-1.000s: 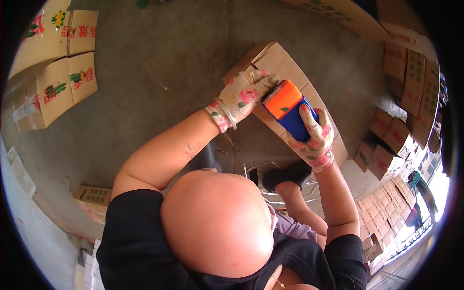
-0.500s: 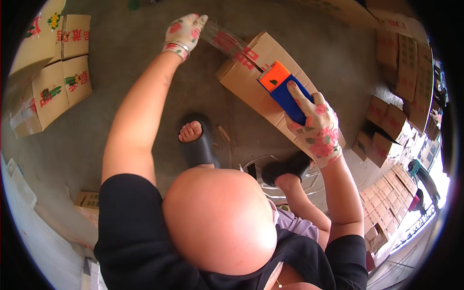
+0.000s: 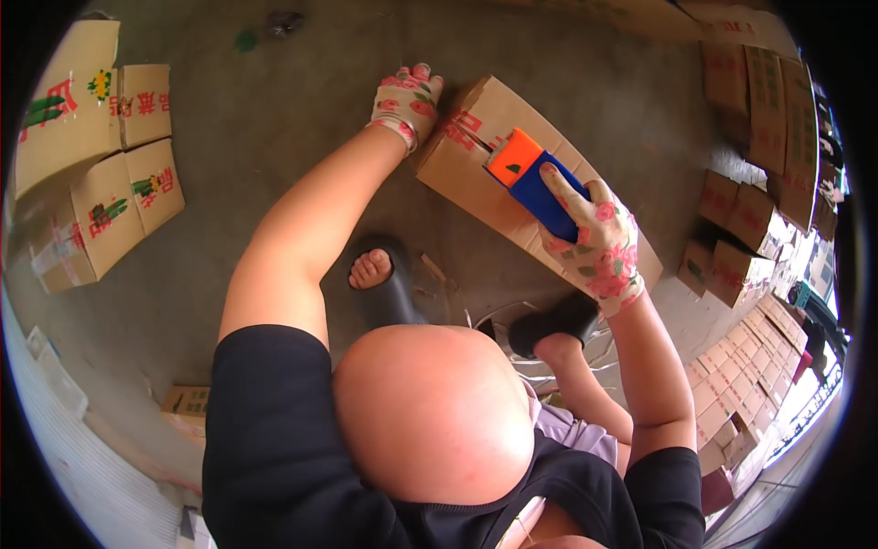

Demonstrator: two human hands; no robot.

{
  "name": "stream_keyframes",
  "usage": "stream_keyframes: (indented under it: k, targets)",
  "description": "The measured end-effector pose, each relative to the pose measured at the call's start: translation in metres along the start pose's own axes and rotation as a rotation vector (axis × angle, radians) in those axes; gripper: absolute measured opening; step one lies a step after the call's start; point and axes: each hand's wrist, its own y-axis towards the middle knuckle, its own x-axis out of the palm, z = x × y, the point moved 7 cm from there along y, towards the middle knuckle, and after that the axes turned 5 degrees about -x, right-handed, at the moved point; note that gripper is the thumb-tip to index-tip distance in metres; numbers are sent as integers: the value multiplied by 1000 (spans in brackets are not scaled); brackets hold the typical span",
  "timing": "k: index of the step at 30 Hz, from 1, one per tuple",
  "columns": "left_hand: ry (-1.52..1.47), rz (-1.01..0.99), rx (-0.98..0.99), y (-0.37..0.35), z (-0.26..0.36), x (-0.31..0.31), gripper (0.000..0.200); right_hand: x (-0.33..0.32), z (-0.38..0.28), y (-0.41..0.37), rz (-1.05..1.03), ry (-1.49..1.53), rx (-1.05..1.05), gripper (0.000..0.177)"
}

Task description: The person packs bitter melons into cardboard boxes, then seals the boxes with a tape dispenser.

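Note:
A closed cardboard carton (image 3: 558, 165) with red printing lies on the floor in front of me. My right hand (image 3: 599, 233), in a floral glove, is wrapped round an orange and blue tape dispenser (image 3: 540, 178) above the carton's top. Clear packing tape (image 3: 466, 133) runs from the dispenser's front toward the carton's far left end; it is faint there. At that end my left hand (image 3: 409, 99), gloved alike, is close to the carton's edge with its fingers curled. The tape at its fingertips is mostly hidden.
Printed cartons (image 3: 101, 215) stand at the left. More boxes (image 3: 768, 119) are stacked along the right, with flat cardboard (image 3: 745, 366) lower down. My sandalled feet (image 3: 380, 279) are beside the carton, near loose white straps (image 3: 498, 316). A dark scrap (image 3: 284, 22) lies on the far floor.
My left hand has moved right and down, from holding the stretched tape out past the carton to beside its far left end. My right hand and the dispenser have barely moved.

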Motion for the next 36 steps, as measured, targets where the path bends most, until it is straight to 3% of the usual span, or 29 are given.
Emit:
stream_keyframes:
  k: [1,3,4,5,8,10,11,13,14,16,18,20,22,25,28,31,33,35,36]
  targets:
    - [4,-2,2,-5,1,-6,34,0,0,-1,13,15,-7,72]
    - [-628,-200,-142,-11,-6,-3,40,1,3,1,37,30,-10,72]
    - [-622,-203,-132,-10,-6,12,40,1,3,0,55,40,-23,72]
    - [-997,-253,-188,-11,-7,46,47,0,3,-1,71,50,-38,73]
    - [-1485,-412,-322,-11,-8,86,62,0,6,-1,15,51,-29,73]
    - [-1706,-573,-448,-24,14,46,53,-2,6,-1,30,24,-28,73]
    - [-1699,-581,-436,-27,23,28,53,0,4,-1,23,10,-44,73]
    - [-1404,-249,-408,-25,21,-12,56,0,4,-2,25,41,-44,72]
    - [-1397,-267,-388,-23,28,-18,56,0,4,-3,24,64,-52,71]
    - [-870,331,352,-22,55,-82,45,-1,3,-3,0,50,-52,68]
    - [-811,284,510,-29,64,-80,36,-1,3,-4,49,72,-91,68]
    - [-445,303,543,-28,61,-63,36,-1,4,-4,126,121,-142,73]
    - [-484,190,488,-30,61,-61,37,-1,7,-5,142,189,-158,69]
    - [-823,-27,296,-21,55,-42,43,5,9,-2,113,287,-111,62]
    - [-686,-5,279,-17,52,-39,46,14,8,4,38,277,-65,60]
    - [-784,-59,231,-3,52,-32,42,17,5,9,18,260,-62,59]
    - [-1423,-227,-231,-4,37,-16,43,11,18,-2,70,294,-87,58]
    - [-884,-87,184,-1,30,-19,45,-1,21,-15,81,343,-171,55]
    - [-616,-33,298,-4,50,-31,47,-9,28,-23,-7,346,-161,52]
